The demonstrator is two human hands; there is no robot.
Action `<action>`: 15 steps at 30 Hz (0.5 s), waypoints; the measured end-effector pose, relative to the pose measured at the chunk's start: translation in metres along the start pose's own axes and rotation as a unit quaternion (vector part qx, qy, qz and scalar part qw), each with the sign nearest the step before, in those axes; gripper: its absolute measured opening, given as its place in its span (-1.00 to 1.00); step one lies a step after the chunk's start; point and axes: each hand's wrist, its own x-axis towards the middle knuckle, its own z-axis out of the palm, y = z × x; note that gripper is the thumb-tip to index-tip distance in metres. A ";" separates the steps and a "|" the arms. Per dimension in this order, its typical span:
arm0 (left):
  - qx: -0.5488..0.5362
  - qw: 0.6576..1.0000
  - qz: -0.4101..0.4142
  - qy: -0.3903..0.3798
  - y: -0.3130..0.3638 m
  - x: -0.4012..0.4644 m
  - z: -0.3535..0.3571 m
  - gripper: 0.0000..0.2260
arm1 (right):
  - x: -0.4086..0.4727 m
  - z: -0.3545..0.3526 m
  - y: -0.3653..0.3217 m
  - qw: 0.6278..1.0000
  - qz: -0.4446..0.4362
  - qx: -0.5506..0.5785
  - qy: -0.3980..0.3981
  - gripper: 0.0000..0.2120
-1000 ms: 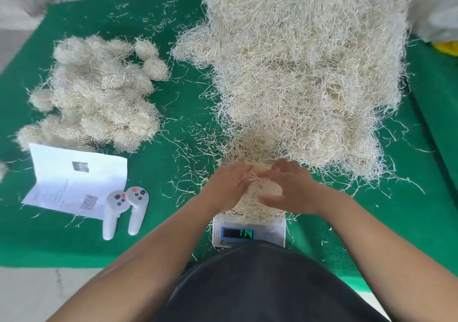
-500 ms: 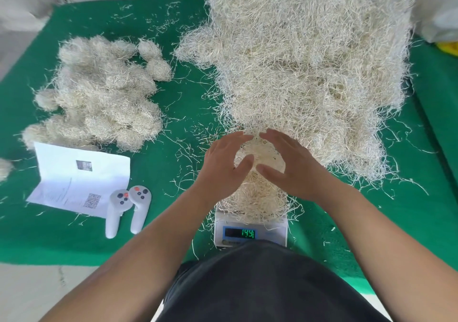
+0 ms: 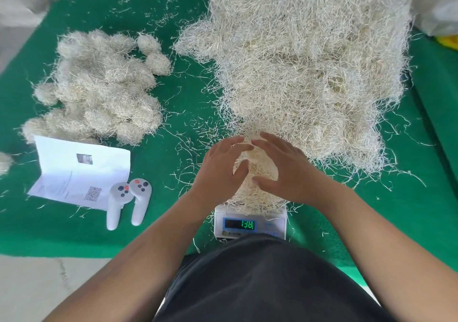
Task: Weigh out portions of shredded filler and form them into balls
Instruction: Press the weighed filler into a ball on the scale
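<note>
Since a second ago: my left hand (image 3: 220,170) and right hand (image 3: 285,170) lifted off the portion (image 3: 257,193) — fingers spread, holding nothing. Portion: heaped on the scale (image 3: 250,224), directly beneath both palms, equally near each — no clear long axis.

Head camera looks steeply down, close above table (image 3: 188,103).

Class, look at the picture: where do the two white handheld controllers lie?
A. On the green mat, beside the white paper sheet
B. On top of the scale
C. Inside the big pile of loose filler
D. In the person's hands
A: the two white controllers lie side by side on the green mat, at the right edge of the white paper sheet.
</note>
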 end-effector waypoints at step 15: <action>-0.018 0.999 -0.003 0.026 0.001 0.001 -0.004 -0.71 | 0.010 0.000 0.010 0.987 0.056 0.050 0.145 -0.47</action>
